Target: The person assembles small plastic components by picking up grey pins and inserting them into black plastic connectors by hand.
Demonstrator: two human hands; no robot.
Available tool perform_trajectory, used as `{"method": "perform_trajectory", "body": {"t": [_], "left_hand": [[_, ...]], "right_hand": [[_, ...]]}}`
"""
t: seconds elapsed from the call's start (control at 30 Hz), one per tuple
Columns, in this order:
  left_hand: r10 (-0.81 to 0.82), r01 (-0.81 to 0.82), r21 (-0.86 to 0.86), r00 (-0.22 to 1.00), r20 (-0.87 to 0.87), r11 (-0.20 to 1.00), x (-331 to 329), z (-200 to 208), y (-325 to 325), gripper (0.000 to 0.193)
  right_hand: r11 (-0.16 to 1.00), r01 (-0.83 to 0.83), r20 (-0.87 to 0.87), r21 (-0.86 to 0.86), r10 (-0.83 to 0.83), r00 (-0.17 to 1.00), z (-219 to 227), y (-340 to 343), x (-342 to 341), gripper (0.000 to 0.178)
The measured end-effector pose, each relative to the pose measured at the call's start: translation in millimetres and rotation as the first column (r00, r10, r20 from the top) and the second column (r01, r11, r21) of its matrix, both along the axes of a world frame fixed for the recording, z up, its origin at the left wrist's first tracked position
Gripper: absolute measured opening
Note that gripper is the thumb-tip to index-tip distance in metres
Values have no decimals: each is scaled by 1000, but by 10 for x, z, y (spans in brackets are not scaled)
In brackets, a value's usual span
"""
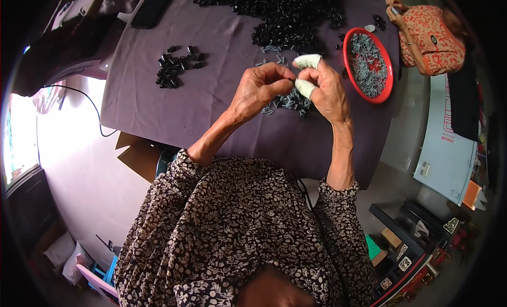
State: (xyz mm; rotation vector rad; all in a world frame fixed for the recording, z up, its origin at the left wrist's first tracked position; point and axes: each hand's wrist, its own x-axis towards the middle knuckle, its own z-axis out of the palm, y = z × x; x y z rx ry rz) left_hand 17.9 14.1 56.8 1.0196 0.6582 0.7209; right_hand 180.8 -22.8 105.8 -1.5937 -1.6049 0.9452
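Note:
Both hands meet over the middle of the table. My left hand (266, 85) is closed, thumb and forefinger pinched on a small dark piece that their tips mostly hide. Right beside those tips, my right hand (328, 90) is closed too, with white covers (304, 88) on its thumb and a finger; what it pinches is hidden. Beneath the hands lie loose grey screw-like pieces (290, 102). Beyond them spreads a large heap of small black parts (285, 16). A smaller cluster of black parts (169, 72) sits to the left.
A red oval tray (392, 74) of grey pieces stands at the right. The table wears a purple cloth (142, 103). Across the right corner sits another person in an orange patterned top (430, 37), hands raised. A cardboard box (138, 156) is below the left edge.

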Motion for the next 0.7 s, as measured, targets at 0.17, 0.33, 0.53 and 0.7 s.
{"method": "perform_trajectory", "body": {"t": [0.17,0.33,0.53,0.7], "left_hand": [[-156,189,151,966,-205,970,14,77,-191,13],[-142,202,289,966,-215,936,112,-22,-240,14],[-173,191,-196,979,104,962,96,-106,-208,13],[-96,121,-212,987,128,970,58,-120,-152,12]], "right_hand": [[986,-11,-126,-167,-10,992,-31,-332,104,32],[983,84,-123,-163,-104,987,-106,-500,194,29],[968,237,-65,-87,-243,968,-349,-162,408,20],[961,158,276,226,-218,936,-800,250,490,18]]}}
